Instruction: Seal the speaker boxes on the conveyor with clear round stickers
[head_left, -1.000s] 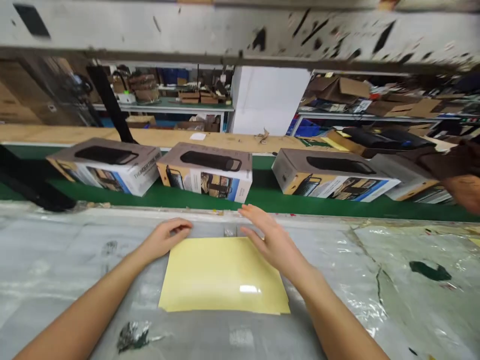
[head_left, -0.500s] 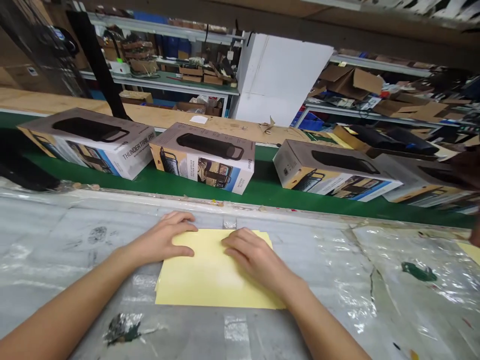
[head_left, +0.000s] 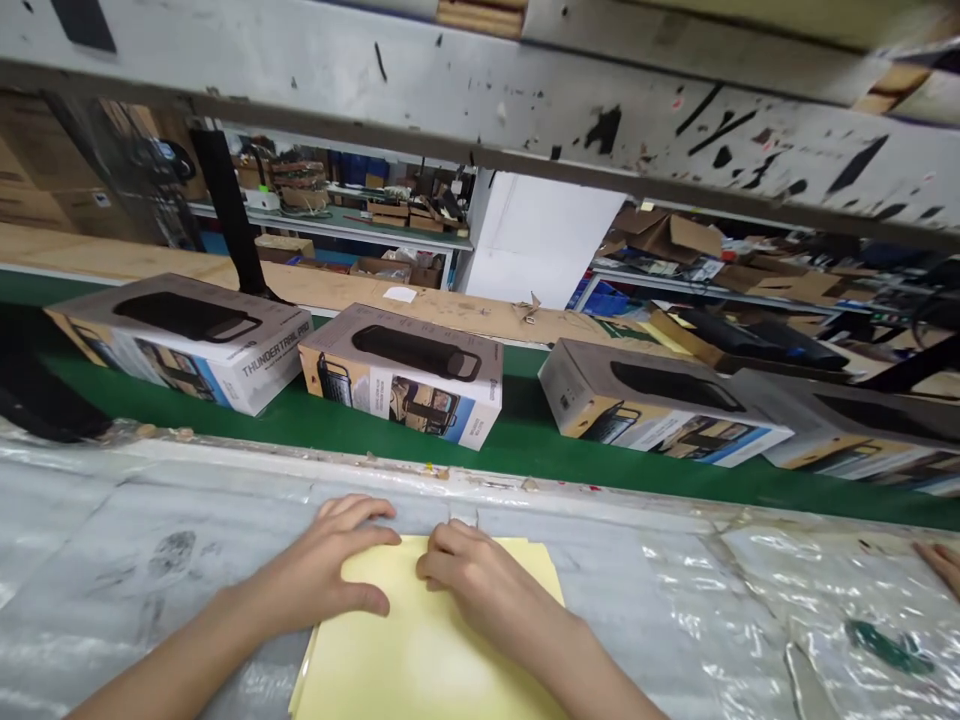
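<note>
A stack of pale yellow paper sheets (head_left: 427,655) lies on the plastic-covered table, its edges slightly uneven. My left hand (head_left: 330,560) rests at the stack's upper left corner, thumb and fingers apart, with the thumb lying over the paper. On the upper part of the sheets is my right hand (head_left: 480,580), fingers curled and pressed together against the paper. Whatever its fingertips may pinch is hidden. The lower end of the stack runs out of view.
Beyond the table, printed speaker boxes (head_left: 401,370) stand in a row on a green belt (head_left: 517,450). A spotted white beam (head_left: 480,100) crosses overhead. Another person's hand (head_left: 943,568) shows at the right edge. Cluttered shelves stand behind.
The view has tilted up, so everything sits lower and the overhead beam shows. My right hand's fingers have curled in and shifted slightly left on the paper. My left hand stays at the corner.
</note>
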